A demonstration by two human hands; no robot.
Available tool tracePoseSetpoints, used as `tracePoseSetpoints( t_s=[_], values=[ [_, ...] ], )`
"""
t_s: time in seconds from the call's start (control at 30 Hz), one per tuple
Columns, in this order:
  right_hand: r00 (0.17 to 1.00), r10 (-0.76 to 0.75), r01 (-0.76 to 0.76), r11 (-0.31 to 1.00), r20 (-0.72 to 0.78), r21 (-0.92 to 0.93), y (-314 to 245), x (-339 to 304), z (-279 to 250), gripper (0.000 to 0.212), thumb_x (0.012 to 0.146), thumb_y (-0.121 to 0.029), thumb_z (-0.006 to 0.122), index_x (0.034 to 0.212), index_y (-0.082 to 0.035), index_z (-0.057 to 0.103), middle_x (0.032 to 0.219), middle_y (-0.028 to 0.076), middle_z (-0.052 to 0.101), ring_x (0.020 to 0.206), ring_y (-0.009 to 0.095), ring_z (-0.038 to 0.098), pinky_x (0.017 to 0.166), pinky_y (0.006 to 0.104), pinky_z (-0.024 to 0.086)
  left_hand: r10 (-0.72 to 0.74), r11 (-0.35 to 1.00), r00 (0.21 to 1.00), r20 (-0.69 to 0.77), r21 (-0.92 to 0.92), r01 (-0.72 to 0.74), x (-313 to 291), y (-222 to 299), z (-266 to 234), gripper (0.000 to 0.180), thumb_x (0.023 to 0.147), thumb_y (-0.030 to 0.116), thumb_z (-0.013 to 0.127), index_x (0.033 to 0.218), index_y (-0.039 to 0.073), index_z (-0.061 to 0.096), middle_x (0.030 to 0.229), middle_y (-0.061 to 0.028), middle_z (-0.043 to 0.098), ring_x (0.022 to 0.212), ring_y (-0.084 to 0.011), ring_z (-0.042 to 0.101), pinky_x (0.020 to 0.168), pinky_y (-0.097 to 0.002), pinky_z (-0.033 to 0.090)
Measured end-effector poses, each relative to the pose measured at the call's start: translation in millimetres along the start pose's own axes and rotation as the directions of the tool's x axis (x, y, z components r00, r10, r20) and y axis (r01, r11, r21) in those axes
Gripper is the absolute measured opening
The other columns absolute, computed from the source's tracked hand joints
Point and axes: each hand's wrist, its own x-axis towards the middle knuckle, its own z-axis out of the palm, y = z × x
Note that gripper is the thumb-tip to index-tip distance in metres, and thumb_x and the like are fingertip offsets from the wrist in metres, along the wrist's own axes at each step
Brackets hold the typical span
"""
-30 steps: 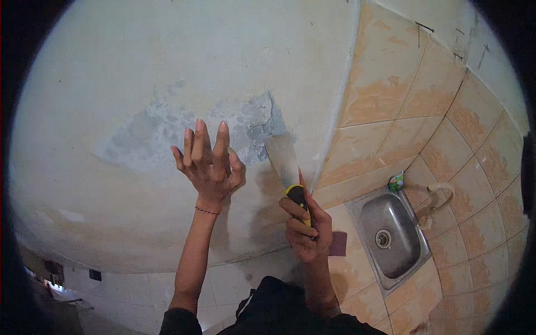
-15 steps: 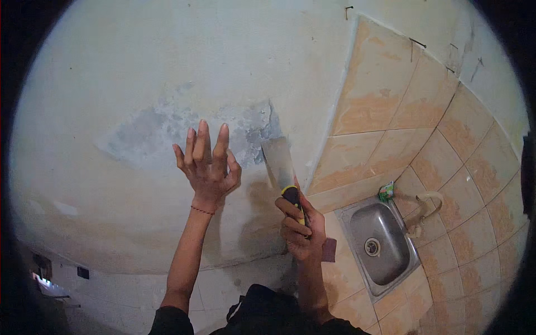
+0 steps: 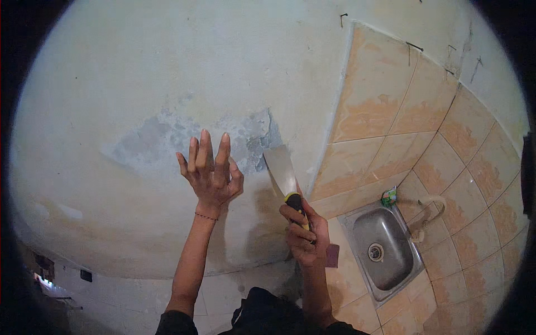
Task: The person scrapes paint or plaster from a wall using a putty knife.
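My right hand (image 3: 307, 231) is wrapped round the dark and yellow handle of a putty knife (image 3: 282, 170). The wide metal blade points up and left, its tip at the right end of a bare grey patch (image 3: 151, 142) on the pale painted wall (image 3: 195, 61). Along that end the paint has a ragged, peeling edge (image 3: 269, 131). To the left, my left hand (image 3: 212, 176) has its fingers spread over the lower part of the patch, holding nothing. A thin dark bracelet circles that wrist.
At the right, a steel sink (image 3: 391, 245) is set in a tiled counter with a beige tap (image 3: 432, 209) and a green packet (image 3: 389, 195) beside it. A dark reddish square (image 3: 332, 255) lies near my right wrist. Orange-beige tiles (image 3: 374, 84) cover the adjoining wall, with nails above.
The whole view has shifted slightly, so the wall and sink sit a little lower. Both hands keep nearly the same places on the wall, the putty knife still at the patch's right edge.
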Motion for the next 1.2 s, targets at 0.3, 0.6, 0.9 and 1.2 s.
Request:
tracePoseSetpoints(
  t_s=[0.3, 0.6, 0.9, 1.2],
  values=[
    [0.998, -0.002, -0.001, 0.998, -0.065, -0.058, -0.3, -3.5, 11.2, 0.028, 0.106, -0.022, 0.032, 0.128, -0.007, 0.041, 0.081, 0.004, 0.036, 0.047, 0.007, 0.037, 0.029, 0.0167, 0.033, -0.007, 0.999, 1.0, 0.005, 0.031, 0.007, 2.0, 0.4, 0.2, 0.059, 0.085, 0.03, 0.044, 0.143, 0.024, 0.049, 0.151, -0.0098, 0.038, 0.144, -0.0276, 0.026, 0.121, -0.0484, 0.003],
    [0.996, -0.034, 0.023, 0.992, -0.082, -0.128, -0.6, -3.0, 14.1, 0.033, 0.107, -0.022, 0.03, 0.138, -0.013, 0.039, 0.082, 0.003, 0.036, 0.047, 0.005, 0.037, 0.031, 0.0153, 0.035, -0.029, 0.999, 0.998, 0.052, 0.032, 0.028, 5.1, 1.5, -0.6, 0.059, 0.089, 0.037, 0.041, 0.146, 0.021, 0.044, 0.154, -0.0122, 0.034, 0.147, -0.0299, 0.021, 0.121, -0.0504, -0.001],
    [0.995, -0.027, 0.018, 0.996, -0.098, -0.09, -3.1, -4.8, 18.1, 0.038, 0.108, -0.021, 0.028, 0.144, -0.013, 0.037, 0.082, 0.003, 0.036, 0.047, 0.005, 0.037, 0.031, 0.0151, 0.034, -0.035, 0.998, 0.998, 0.058, 0.06, 0.031, 5.2, 2.8, -0.5, 0.059, 0.089, 0.037, 0.04, 0.146, 0.022, 0.045, 0.154, -0.0116, 0.034, 0.146, -0.0296, 0.022, 0.121, -0.0506, 0.0],
    [0.992, -0.032, 0.015, 0.99, -0.123, -0.138, -2.8, -5.8, 17.5, 0.04, 0.108, -0.022, 0.027, 0.147, -0.016, 0.035, 0.081, 0.003, 0.036, 0.046, 0.005, 0.036, 0.029, 0.0152, 0.034, -0.041, 0.998, 0.998, 0.057, 0.055, 0.038, 5.4, 2.6, -1.3, 0.058, 0.089, 0.037, 0.041, 0.145, 0.023, 0.047, 0.154, -0.0096, 0.035, 0.147, -0.0275, 0.022, 0.122, -0.0501, 0.001]
  ],
)
